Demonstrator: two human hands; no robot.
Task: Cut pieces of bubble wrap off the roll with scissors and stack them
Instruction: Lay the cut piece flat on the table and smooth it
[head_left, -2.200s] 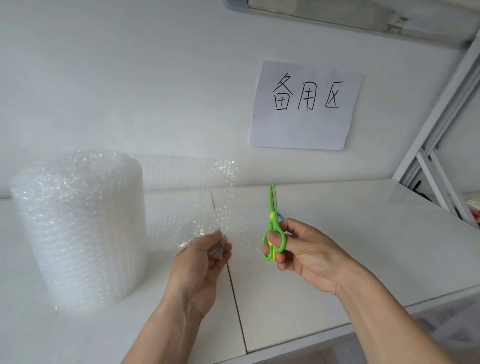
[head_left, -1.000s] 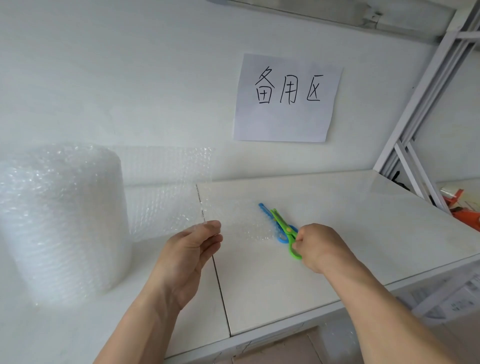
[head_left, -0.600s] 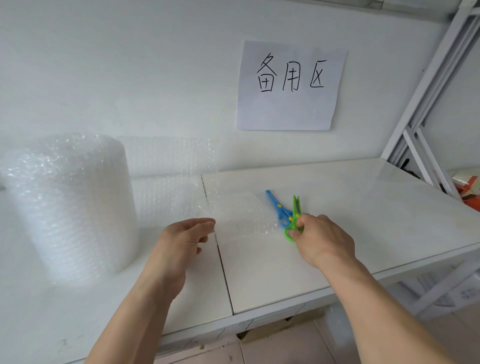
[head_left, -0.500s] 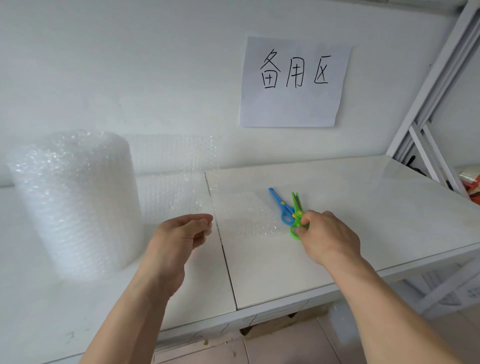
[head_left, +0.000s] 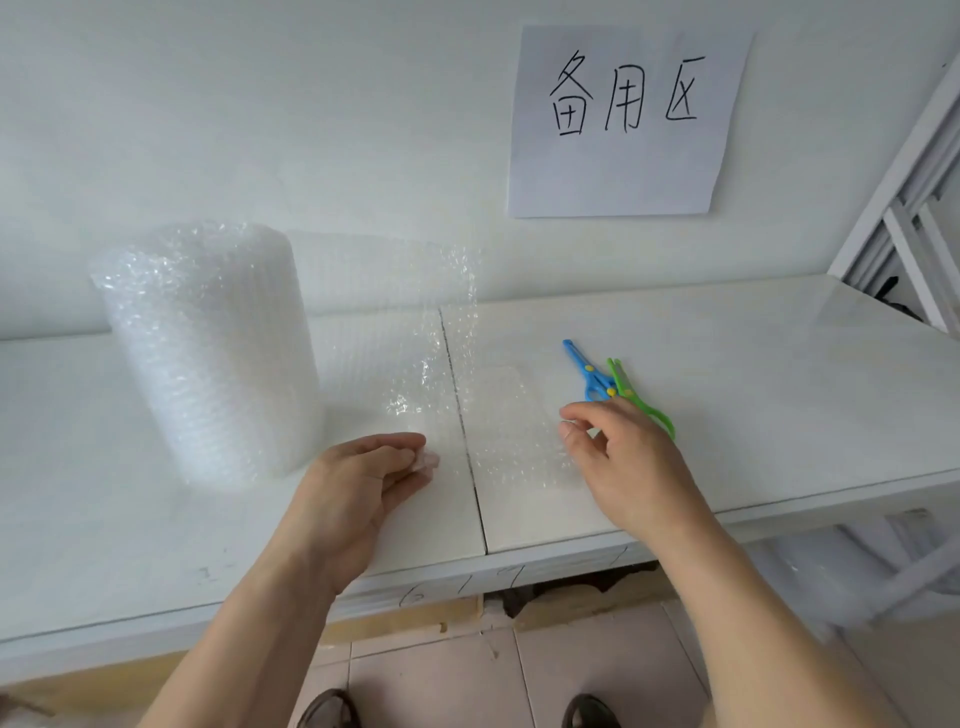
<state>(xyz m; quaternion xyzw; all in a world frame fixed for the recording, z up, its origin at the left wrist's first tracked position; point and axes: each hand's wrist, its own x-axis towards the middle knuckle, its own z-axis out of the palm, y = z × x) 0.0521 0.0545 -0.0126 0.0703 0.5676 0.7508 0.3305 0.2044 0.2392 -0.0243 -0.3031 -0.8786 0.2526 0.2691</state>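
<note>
A fat roll of bubble wrap (head_left: 208, 353) stands upright on the white table (head_left: 753, 395) at the left. Its loose sheet (head_left: 395, 322) runs out to the right, and my left hand (head_left: 353, 493) pinches the sheet's lower corner. A cut piece of bubble wrap (head_left: 511, 415) lies flat on the table just right of the seam. My right hand (head_left: 623, 462) hovers at that piece's right edge, thumb and fingers apart, holding nothing. Green scissors (head_left: 631, 392) lie on the table just beyond my right hand, beside blue scissors (head_left: 584, 369).
A paper sign with handwriting (head_left: 623, 119) hangs on the wall behind. A white metal shelf frame (head_left: 914, 182) stands at the right end of the table. The table's front edge is close to me, with tiled floor and my shoes below.
My right hand has laid the green scissors down next to the blue ones, let go, and moved left to the cut piece. My left hand keeps its pinch on the sheet.
</note>
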